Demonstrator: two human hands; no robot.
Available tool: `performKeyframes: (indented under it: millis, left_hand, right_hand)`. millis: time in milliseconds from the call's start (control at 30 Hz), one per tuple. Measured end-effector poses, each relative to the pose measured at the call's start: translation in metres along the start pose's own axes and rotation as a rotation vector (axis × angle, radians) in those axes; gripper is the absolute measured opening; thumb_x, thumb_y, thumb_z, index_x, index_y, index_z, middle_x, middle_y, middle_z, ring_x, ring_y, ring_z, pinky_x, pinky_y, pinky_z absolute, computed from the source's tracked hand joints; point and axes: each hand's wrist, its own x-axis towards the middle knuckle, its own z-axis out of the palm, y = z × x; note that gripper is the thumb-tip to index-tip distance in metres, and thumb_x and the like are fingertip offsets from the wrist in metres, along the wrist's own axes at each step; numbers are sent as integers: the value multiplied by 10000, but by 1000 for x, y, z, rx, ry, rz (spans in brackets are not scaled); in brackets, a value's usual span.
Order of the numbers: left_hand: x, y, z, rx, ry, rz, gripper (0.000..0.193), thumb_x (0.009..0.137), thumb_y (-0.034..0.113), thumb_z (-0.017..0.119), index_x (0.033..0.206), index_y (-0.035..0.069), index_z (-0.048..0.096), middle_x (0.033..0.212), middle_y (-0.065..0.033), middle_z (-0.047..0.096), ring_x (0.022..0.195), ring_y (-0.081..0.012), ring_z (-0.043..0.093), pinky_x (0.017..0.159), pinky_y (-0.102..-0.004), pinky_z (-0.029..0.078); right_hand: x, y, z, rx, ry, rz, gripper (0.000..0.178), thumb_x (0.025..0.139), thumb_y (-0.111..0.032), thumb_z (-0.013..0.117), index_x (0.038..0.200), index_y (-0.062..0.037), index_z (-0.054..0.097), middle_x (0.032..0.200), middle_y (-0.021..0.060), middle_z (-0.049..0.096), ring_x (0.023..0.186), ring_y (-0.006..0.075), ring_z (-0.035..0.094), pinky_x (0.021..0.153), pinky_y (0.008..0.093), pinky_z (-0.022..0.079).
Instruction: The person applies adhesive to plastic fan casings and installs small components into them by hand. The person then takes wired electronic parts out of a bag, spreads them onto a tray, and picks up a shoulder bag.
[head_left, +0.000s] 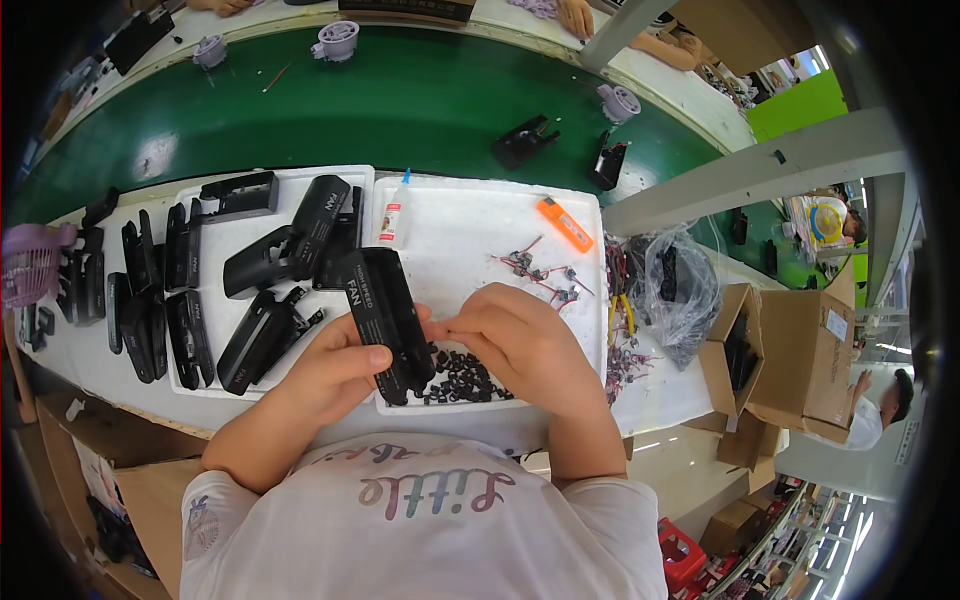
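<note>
My left hand [338,372] grips a black plastic fan housing [372,312], holding it tilted with its thumb across the lower part. The fingers of my right hand [520,345] are pinched together at the right edge of that housing; anything between them is too small or hidden to make out. Under my hands, small black plastic parts [462,378] lie heaped in a white foam tray [470,215]. Small circuit pieces with red and black wires [540,270] are scattered beyond my right hand. More black housings [262,340] lie in the tray to the left.
A small white bottle with a blue tip [394,212] and an orange tool [565,224] lie in the tray. Behind runs a green conveyor belt [420,110] carrying purple fan heads [337,41] and black shells [525,142]. Right are a clear plastic bag [680,295] and cardboard boxes [803,350].
</note>
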Motion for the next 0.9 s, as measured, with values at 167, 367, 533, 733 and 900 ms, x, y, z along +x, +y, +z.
performKeyframes:
  millis: [167, 367, 533, 733, 900]
  left_hand:
    - [0, -1, 4, 45, 10, 26, 525, 770, 136, 610, 1243, -22, 446, 1214, -177, 532, 1132, -244, 518, 974, -375, 393]
    - [-2, 2, 1, 54, -5, 15, 557, 763, 140, 626, 1259, -24, 432, 1252, -198, 502, 1124, -251, 526, 976, -386, 395]
    - [-3, -2, 4, 99, -13, 83, 571, 749, 101, 655, 1260, -7, 426, 1258, -187, 494, 1119, -247, 526, 979, -383, 391]
    - [-3, -4, 2, 326, 10, 286, 623, 687, -37, 687, 1244, 32, 416, 1228, -143, 480, 1150, -222, 478, 948, -366, 414]
    - [0, -10, 0, 495, -70, 426, 615, 651, -69, 714, 1193, 24, 439, 1154, -125, 480, 1122, -209, 487, 907, -343, 439]
  right_hand:
    - [-1, -2, -1, -88, 36, 44, 122, 717, 8, 648, 833, -7, 612, 760, 95, 560, 689, 260, 563, 593, 329, 455]
    - [-1, -2, -4, -105, 2, -12, 140, 710, 20, 646, 841, -10, 611, 763, 90, 562, 682, 255, 565, 588, 319, 456]
    - [1, -5, 1, 26, 73, -7, 194, 658, 33, 689, 830, -19, 615, 728, 77, 569, 625, 226, 558, 521, 299, 435]
    - [4, -5, 17, 1, 204, -185, 225, 614, 5, 730, 799, -55, 616, 718, 59, 574, 573, 211, 537, 485, 296, 408]
    - [6, -5, 20, -88, 206, -237, 226, 611, -9, 732, 798, -64, 617, 720, 38, 573, 558, 200, 519, 475, 302, 382]
